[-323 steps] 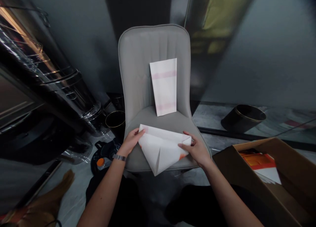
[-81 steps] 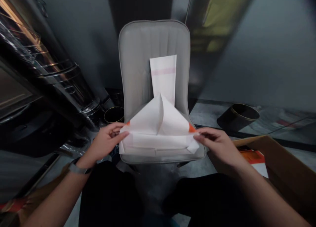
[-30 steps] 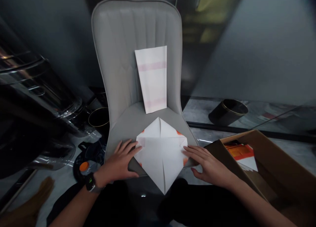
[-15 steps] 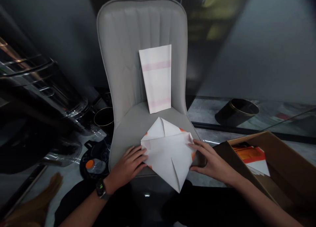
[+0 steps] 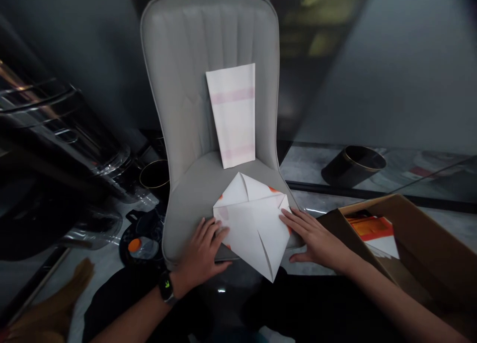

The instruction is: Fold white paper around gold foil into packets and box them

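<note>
Head view: the folded paper [image 5: 246, 228] sits on the chair [image 5: 190, 189] seat between the hands, its near tip poking past the front edge. Left hand [image 5: 199, 256] has its fingertips on one side, thumb out to the side; right hand [image 5: 322, 243] is spread across the other, thumb apart, nothing pinched. Progress-wise, I'd say both pointed ends are folded in, but the slits still gape, so creasing looks unfinished. The other folded sheet [image 5: 235, 117] leans on the backrest beyond the hands. Compared to a second ago, the paper's twisted, near tip swung toward the right hand.
</note>
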The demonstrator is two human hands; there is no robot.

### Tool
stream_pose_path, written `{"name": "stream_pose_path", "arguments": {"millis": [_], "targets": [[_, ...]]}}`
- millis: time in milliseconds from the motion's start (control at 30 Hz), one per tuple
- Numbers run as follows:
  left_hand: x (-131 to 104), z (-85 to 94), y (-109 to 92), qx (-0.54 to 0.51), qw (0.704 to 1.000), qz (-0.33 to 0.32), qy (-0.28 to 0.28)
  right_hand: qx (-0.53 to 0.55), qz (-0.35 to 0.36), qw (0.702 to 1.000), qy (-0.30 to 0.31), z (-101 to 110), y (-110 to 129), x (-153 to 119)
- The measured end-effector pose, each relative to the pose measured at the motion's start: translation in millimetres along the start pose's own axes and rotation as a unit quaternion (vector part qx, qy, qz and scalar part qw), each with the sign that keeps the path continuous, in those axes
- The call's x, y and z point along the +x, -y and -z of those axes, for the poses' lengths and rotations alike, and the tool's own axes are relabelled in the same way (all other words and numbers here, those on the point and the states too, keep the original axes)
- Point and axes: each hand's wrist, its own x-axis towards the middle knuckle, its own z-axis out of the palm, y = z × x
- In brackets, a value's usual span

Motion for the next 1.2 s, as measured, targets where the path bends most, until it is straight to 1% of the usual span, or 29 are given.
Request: {"name": "stream_pose_path", "arguments": {"millis": [133,233,400,533,633,700,800,933,1033,1100,1200], "targets": [[-2,-17.2,-23,0.012,0.996,0.061,-0.060,0.013,-0.007,1.000,-0.016,0,2,-2],[3,-20.7,-32,0.006,0.995,0.079,-0.064,0.030,-0.018,0.999,-0.029,1,3,-3],[8,-17.8,-33,0.003,0.995,0.079,-0.053,0.032,-0.011,0.998,-0.057,1,11,-4],[10,-16.5,-29,-0.015,0.996,0.077,-0.036,-0.021,-0.005,0.997,-0.068,1,32,-8],[10,-14.2,-24,-0.035,0.996,0.076,-0.018,-0.044,-0.006,0.997,-0.061,-1,48,-13],[11,-10.4,-19,-0.052,0.996,0.068,-0.008,-0.043,-0.017,0.997,-0.062,-2,53,-14],[14,-1.4,-6,-0.087,0.995,0.057,-0.008,-0.031,-0.038,0.996,-0.079,-2,49,-12],[25,11.3,19,-0.139,0.988,0.060,-0.006,0.004,-0.043,0.995,-0.091,0,38,-7],[33,17.7,35,-0.194,0.980,0.045,-0.009,0.024,-0.051,0.993,-0.103,3,35,-1],[37,20.0,40,-0.223,0.974,0.032,-0.022,0.024,-0.052,0.992,-0.111,4,34,3],[38,21.9,43,-0.243,0.968,0.034,-0.043,0.029,-0.032,0.993,-0.109,2,35,11]]}}
